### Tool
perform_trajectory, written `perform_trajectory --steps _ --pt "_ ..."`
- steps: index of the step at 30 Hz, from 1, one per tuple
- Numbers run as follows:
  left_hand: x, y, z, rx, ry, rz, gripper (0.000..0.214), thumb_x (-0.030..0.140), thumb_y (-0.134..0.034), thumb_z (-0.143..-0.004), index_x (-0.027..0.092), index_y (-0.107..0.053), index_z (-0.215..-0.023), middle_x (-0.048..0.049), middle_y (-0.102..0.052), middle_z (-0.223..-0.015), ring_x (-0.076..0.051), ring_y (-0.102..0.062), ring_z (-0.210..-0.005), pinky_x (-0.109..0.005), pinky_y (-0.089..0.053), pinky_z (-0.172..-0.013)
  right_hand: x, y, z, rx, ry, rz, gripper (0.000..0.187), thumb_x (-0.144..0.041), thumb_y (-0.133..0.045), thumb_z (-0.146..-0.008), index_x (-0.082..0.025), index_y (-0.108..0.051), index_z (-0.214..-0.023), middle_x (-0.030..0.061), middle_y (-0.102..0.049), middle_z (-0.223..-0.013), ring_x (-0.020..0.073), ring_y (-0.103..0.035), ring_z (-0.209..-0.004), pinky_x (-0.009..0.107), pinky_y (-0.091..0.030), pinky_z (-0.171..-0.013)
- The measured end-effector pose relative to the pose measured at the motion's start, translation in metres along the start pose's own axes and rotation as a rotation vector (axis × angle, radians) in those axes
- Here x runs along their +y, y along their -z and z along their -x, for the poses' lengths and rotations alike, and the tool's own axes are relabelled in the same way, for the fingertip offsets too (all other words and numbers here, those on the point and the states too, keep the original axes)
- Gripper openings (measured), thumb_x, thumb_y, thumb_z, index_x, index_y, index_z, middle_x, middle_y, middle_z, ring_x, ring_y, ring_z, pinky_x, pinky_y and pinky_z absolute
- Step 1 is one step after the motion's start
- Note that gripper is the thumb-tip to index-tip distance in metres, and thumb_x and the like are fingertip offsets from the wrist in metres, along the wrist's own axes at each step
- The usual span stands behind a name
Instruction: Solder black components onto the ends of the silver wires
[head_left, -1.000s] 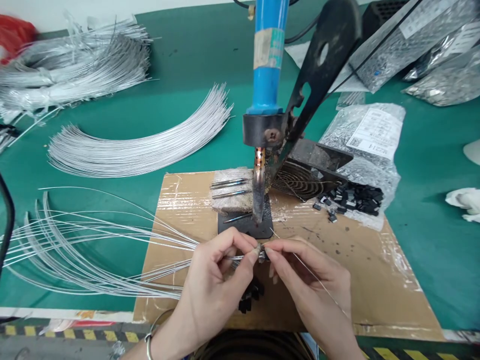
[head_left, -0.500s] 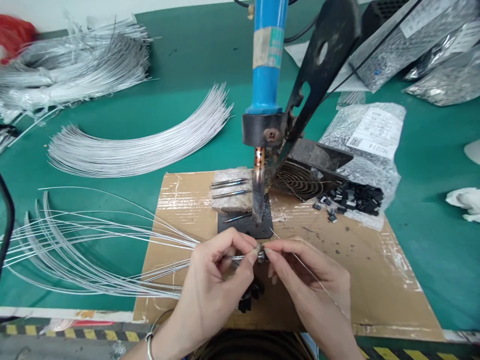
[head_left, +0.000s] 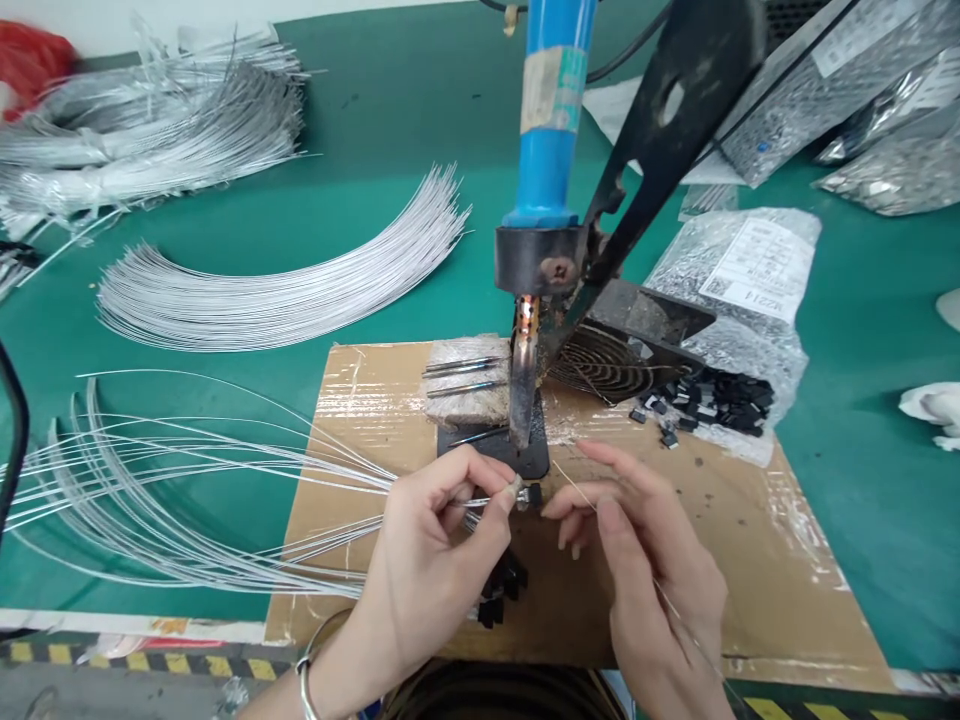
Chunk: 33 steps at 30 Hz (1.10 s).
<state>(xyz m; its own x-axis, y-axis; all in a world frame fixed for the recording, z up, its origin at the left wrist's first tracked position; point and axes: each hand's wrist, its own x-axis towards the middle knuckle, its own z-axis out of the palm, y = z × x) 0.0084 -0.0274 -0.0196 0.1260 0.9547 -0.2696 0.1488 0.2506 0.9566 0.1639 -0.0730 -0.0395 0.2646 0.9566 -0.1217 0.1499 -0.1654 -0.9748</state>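
Over cardboard [head_left: 772,580] by the worktop's [head_left: 375,130] near edge, your left hand [head_left: 450,550] pinches a black-ended connector [head_left: 533,496]; your right hand [head_left: 660,560], forefinger extended, loosely holds thin solder wire [head_left: 576,486].

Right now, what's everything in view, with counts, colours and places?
Mat: one, green, across view
Cardboard: one, brown, lower centre
Soldering iron: one, blue-handled, centre
Bracket: one, black, holding iron
Fan: one, black, right of iron
Plate: one, black, beneath iron tip
Block: one, grey, left of iron
Rods: several, dark, by block
Tied wires: many, pale, upper left
Curved bundle: one, white, left
Loose wires: many, white, lower left
Small parts: many, black, by fan and lower centre
Bags: several, clear, right
Red item: one, red, top left
Thin wire: one, pale, lower right
Connector: one, black, in front of plate
Bracelet: one, silver, left wrist
Left hand: one, bare, holding connector
Right hand: one, bare, right of connector
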Motion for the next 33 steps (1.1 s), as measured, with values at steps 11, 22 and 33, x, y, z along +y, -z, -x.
perform_trajectory --steps 11,22,33 --pt "0.006 -0.001 -0.005 0.039 -0.051 -0.146 0.015 0.017 -0.064 -0.091 0.018 -0.065 -0.076 -0.0031 -0.074 -0.086 -0.015 -0.068 -0.079 -0.021 -0.049 -0.063 0.001 0.009 -0.014 -0.095 0.297 0.138 0.016 -0.015 -0.059 -0.100 -0.023 -0.057 -0.086 -0.0003 -0.062 -0.087 0.0125 -0.061 -0.079 0.024 -0.048 -0.071" --pt "0.013 0.002 -0.007 0.049 -0.048 -0.183 0.014 0.019 -0.064 -0.090 0.018 -0.064 -0.076 -0.0023 -0.072 -0.083 -0.014 -0.067 -0.071 -0.022 -0.047 -0.056 -0.007 0.002 -0.014 -0.090 0.120 -0.061 0.019 -0.020 -0.065 -0.097 -0.024 -0.059 -0.080 0.0025 -0.077 -0.119 0.0198 -0.074 -0.111 0.030 -0.055 -0.096" --pt "0.014 0.002 -0.013 0.077 -0.069 -0.143 0.011 0.016 -0.065 -0.090 0.018 -0.065 -0.079 -0.0015 -0.074 -0.086 -0.013 -0.066 -0.071 -0.021 -0.048 -0.059 -0.010 -0.003 -0.018 -0.073 0.103 -0.053 0.020 -0.021 -0.067 -0.094 -0.025 -0.059 -0.076 0.0026 -0.079 -0.117 0.0204 -0.076 -0.110 0.030 -0.057 -0.098"
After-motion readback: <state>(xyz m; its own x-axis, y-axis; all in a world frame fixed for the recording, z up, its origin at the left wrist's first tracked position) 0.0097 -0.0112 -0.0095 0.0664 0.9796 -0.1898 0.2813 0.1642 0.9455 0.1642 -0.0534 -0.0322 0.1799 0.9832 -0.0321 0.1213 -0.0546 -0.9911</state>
